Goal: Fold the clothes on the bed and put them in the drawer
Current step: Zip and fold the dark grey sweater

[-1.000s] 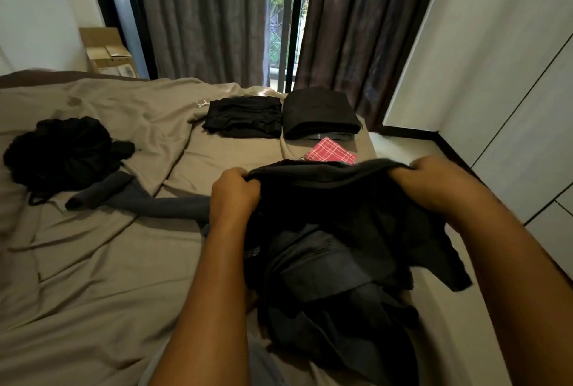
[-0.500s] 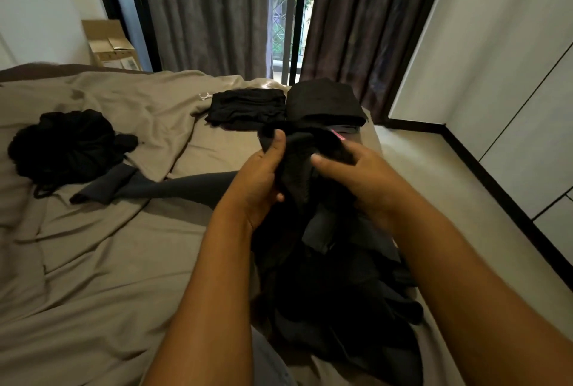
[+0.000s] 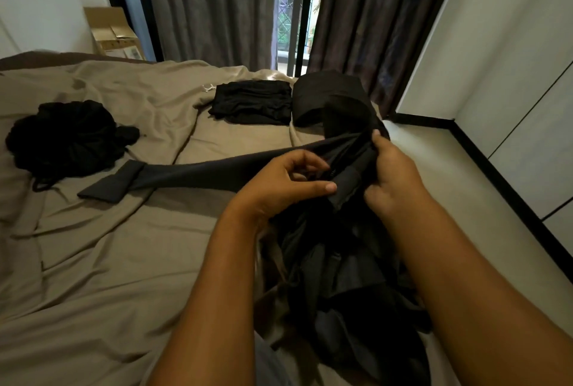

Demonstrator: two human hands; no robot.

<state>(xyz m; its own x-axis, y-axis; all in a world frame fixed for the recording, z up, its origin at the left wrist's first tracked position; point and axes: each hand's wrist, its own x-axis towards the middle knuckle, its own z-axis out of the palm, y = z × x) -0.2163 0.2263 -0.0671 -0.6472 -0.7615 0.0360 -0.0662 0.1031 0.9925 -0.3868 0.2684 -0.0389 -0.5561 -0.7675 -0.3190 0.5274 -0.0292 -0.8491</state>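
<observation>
A tan-sheeted bed (image 3: 93, 261) fills the view. A dark shirt (image 3: 341, 261) hangs bunched at its near right edge, one sleeve (image 3: 186, 175) stretched left across the sheet. A black heap (image 3: 65, 134) lies far left and two folded piles (image 3: 252, 102) lie beyond. The left hand (image 3: 279, 181) pinches the shirt and the right hand (image 3: 393, 175) grips it.

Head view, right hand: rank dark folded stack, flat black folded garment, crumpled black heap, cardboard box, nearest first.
1. Dark folded stack, just beyond the right hand.
2. Flat black folded garment, left of stack.
3. Crumpled black heap, far left on bed.
4. Cardboard box, beyond the bed's corner.
</observation>
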